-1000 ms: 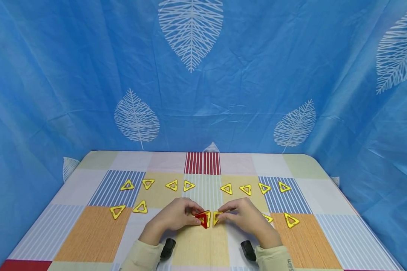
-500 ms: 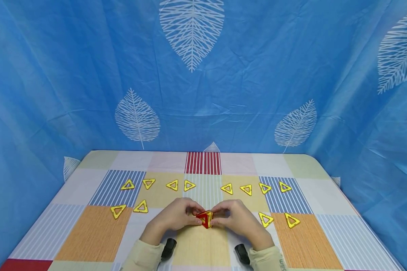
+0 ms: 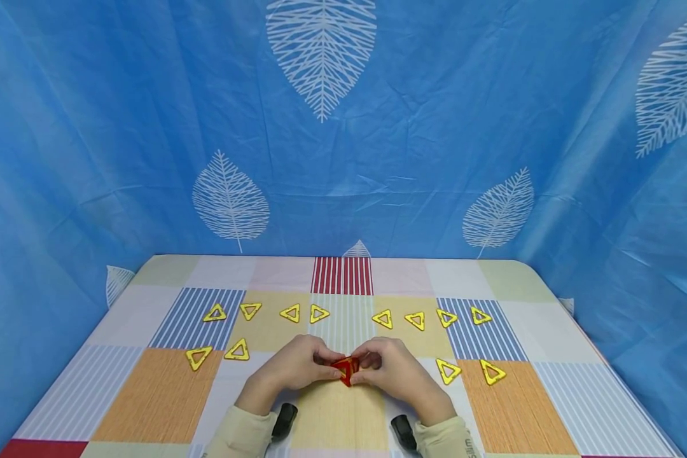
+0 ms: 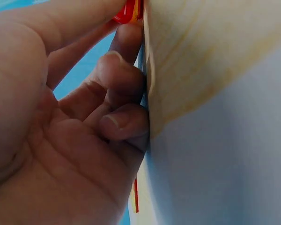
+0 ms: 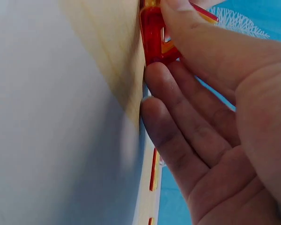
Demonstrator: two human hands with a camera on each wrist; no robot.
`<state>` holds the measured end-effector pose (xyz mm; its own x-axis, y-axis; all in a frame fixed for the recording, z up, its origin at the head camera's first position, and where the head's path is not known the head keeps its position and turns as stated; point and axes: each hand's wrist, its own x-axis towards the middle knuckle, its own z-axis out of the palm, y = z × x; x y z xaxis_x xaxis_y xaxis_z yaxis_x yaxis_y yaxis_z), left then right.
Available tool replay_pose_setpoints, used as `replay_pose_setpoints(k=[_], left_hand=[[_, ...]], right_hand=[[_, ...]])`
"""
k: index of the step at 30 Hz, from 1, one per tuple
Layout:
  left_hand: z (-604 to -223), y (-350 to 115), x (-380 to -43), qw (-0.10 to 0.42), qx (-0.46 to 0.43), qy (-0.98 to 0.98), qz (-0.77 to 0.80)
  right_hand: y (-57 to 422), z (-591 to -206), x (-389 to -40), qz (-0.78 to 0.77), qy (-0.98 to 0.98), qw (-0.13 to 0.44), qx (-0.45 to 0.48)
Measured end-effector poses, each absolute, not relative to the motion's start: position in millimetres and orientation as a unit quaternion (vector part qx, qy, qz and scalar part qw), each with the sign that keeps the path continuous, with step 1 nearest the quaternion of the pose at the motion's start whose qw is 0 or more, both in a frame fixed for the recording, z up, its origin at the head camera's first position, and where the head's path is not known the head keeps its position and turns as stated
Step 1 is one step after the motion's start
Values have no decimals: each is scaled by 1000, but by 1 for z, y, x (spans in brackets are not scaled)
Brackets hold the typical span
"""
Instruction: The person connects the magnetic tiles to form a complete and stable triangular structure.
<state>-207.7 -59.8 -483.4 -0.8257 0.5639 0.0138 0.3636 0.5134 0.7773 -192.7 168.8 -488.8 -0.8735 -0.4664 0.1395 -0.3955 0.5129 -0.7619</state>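
Observation:
At the front middle of the table, both hands hold a small upright group of red-and-yellow triangular magnetic tiles (image 3: 345, 370). My left hand (image 3: 299, 364) pinches its left side between thumb and fingers. From the right, my right hand (image 3: 390, 370) pinches a tile that meets the others. The right wrist view shows this red triangle tile (image 5: 153, 40) on edge against the cloth, under the thumb. Only a red corner of a tile (image 4: 125, 13) shows past the thumb in the left wrist view. Fingers hide much of the group.
Several yellow triangle tiles lie flat in a rough row behind the hands, such as one tile (image 3: 290, 312). Two more (image 3: 198, 357) lie at the left and two (image 3: 448, 371) at the right. Behind the patchwork-covered table (image 3: 343, 432) hangs a blue leaf-print curtain (image 3: 378, 127).
My right hand has moved left, bringing its tile from a small gap up against the left hand's tiles. The group now shows more red and less yellow. My left hand has barely moved.

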Motion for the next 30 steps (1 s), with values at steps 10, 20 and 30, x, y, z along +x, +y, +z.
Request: replay_pose_setpoints(k=[10,20,30], left_hand=[[-483,-59,-209,104,255,866,417],[-481,-58,-206,98,207,886,404],[-483,-57,-208,89,202,889,402]], right_hand=[[167,-488,-193,-407,876,37,-256],[162,-492,-191,-372,894,-2,-251],[163,-491,-194,-350,914,-20,-204]])
